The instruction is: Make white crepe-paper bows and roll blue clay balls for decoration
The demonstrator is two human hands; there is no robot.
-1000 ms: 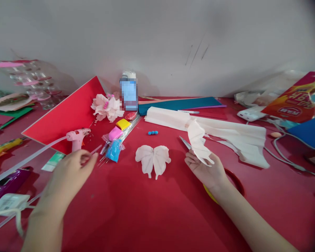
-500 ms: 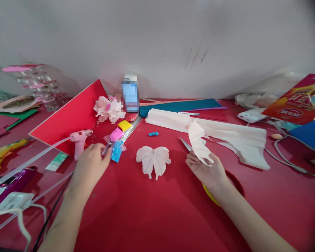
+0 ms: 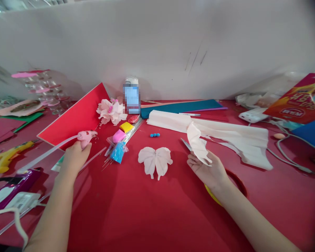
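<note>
The left hand holds a pink glue gun in the air above the desk. The left fingers are closed around its body, and the nose of the gun points to the right. A long, pale glue stick goes from the back of the gun toward the left side. The right hand is turned with the palm up, and it holds a curved crepe petal above the desk. The right fingers are half curled under the petal, so they are gripping it only lightly. The blades of the scissors show just beside this hand, but I cannot tell if the hand holds them too. A pair of joined petals lies on the desk between both hands, and a long crepe strip lies behind the right hand.

In my judgement, a good hold here is with the whole hand firmly around the gun, and the nose kept away from the skin and the thin paper. The petal is better held loosely, so its curve is not crushed.

Compared with the earlier frame, the gun no longer stands on the desk by the hand, but is lifted in the left hand. The right hand has barely moved.
</note>
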